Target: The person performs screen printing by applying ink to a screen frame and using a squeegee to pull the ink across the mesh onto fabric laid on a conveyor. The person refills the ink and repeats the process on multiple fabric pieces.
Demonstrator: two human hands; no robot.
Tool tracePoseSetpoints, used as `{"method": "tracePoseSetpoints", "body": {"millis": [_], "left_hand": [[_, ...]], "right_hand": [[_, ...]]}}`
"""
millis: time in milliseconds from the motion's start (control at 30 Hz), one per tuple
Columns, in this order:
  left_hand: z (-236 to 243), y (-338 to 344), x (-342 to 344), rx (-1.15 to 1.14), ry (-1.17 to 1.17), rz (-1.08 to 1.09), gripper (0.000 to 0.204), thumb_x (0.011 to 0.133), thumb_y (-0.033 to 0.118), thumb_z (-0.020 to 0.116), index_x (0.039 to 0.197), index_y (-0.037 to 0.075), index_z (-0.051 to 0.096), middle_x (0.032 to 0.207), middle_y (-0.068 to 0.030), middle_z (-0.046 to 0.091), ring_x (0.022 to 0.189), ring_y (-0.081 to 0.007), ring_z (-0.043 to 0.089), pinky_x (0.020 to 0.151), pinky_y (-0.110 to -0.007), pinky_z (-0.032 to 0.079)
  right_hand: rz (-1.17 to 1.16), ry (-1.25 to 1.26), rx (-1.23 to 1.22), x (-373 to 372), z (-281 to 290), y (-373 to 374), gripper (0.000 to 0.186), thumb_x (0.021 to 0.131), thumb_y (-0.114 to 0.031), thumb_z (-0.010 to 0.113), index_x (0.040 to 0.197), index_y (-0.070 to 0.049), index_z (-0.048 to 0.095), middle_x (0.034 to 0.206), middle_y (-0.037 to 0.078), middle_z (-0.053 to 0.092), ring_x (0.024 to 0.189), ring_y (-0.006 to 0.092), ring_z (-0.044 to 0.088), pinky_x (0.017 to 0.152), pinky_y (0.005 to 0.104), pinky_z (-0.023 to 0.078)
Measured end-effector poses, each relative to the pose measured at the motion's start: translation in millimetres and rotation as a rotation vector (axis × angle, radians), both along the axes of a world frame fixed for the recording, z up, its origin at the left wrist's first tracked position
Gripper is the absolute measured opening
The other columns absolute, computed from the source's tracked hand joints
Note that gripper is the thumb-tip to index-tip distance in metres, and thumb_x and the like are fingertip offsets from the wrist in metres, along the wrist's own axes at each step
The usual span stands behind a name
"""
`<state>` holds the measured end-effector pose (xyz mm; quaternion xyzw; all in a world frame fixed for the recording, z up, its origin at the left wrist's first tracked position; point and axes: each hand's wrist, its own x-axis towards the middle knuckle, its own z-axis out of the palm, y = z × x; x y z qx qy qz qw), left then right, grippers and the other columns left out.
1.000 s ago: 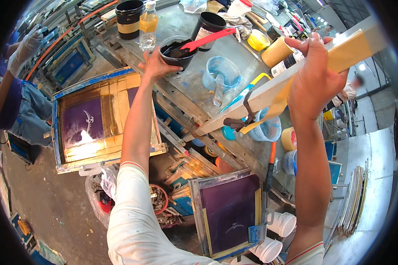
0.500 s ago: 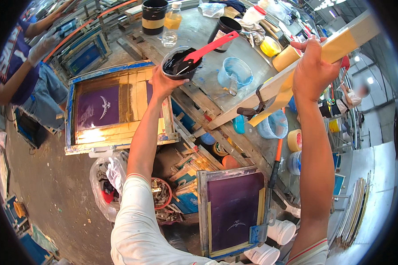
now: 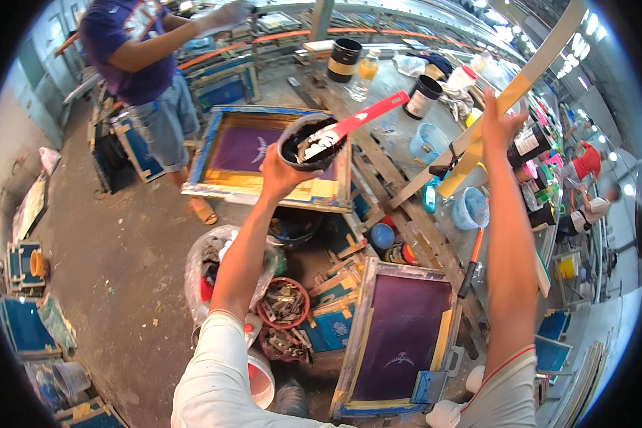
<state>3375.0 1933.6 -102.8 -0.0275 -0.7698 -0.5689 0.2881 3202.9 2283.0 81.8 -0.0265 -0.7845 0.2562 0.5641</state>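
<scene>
My left hand (image 3: 284, 176) is closed around a dark tub (image 3: 291, 148) smeared with black ink. A spatula with a red handle (image 3: 375, 113) leans out of it to the right, its blade daubed black and white. My right hand (image 3: 501, 133), partly blurred, is raised on the right with its fingers around a long pale post (image 3: 546, 60). A strip of tan tape (image 3: 465, 170) runs along that post and hangs loose below my hand. Behind the tub lies a framed printing screen (image 3: 239, 150) with a purple mesh and a pale emblem.
Another purple screen (image 3: 403, 335) leans upright below my arms. On the table stand a black can (image 3: 344, 60), blue-tinted buckets (image 3: 471, 209) and a bottle (image 3: 368, 65). A bag of rags (image 3: 198, 265) and a basket of scraps (image 3: 284, 303) are low down. A co-worker in a purple shirt (image 3: 132, 36) stands at far left.
The view has swung, so the table, screens and co-worker sit farther right. The tub in my left hand now appears in front of the far screen's right side. Both hands keep their holds.
</scene>
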Motion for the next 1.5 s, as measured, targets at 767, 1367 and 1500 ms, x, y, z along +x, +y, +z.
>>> {"method": "tracePoseSetpoints", "body": {"millis": [767, 1367, 1500], "left_hand": [[-94, 283, 399, -0.361, -0.161, -0.316, 0.098, 0.049, 0.021, 0.096, 0.138, 0.013, 0.056, 0.136, -0.0067, 0.06, 0.124, -0.035, 0.048, 0.107, -0.046, 0.036], [-115, 385, 412, -0.831, -0.034, -0.322, 0.095, 0.054, 0.022, 0.091, 0.141, 0.02, 0.053, 0.145, 0.001, 0.054, 0.126, -0.0309, 0.048, 0.098, -0.051, 0.031], [-112, 389, 411, -0.841, -0.01, -0.354, 0.092, 0.055, 0.021, 0.091, 0.14, 0.021, 0.054, 0.145, 0.0024, 0.055, 0.125, -0.0306, 0.049, 0.099, -0.051, 0.031]], "right_hand": [[1.136, -0.847, -0.664, 517, -163, 259, 0.025, 0.097, -0.01, 0.069, 0.118, 0.005, 0.065, 0.103, 0.011, 0.072, 0.089, 0.0179, 0.072, 0.082, 0.0317, 0.06], [0.865, -0.727, -0.806, 636, -209, 378, 0.023, 0.098, -0.015, 0.068, 0.115, 0.002, 0.068, 0.108, 0.008, 0.072, 0.097, 0.0135, 0.068, 0.089, 0.0289, 0.055], [0.897, -0.714, -0.821, 644, -209, 378, 0.022, 0.099, -0.014, 0.068, 0.115, 0.002, 0.068, 0.106, 0.007, 0.072, 0.097, 0.0131, 0.067, 0.088, 0.0282, 0.054]]}}
